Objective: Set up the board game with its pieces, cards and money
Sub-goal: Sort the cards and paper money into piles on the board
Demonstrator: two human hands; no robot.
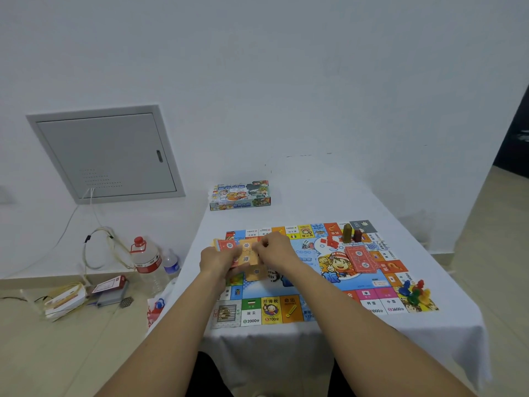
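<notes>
Paper money [248, 255] is the thing in hand here: a loose fan of orange and red notes held over the left part of the game board [323, 282], which lies flat on the white-clothed tabletop [446, 282]. The left hand [216, 260] grips the fan from below, fingers closed on its near edge, while the right hand [276, 247] pinches the top notes between thumb and fingertips. These slips look thin, light and floppy, so they likely slide on one another and crease easily; taking them by a short edge, a few at a time, seems safest. A second red stack [361, 260] lies near the board's centre, coloured pawns [415, 292] at its right corner, the box [240, 195] beyond.
</notes>
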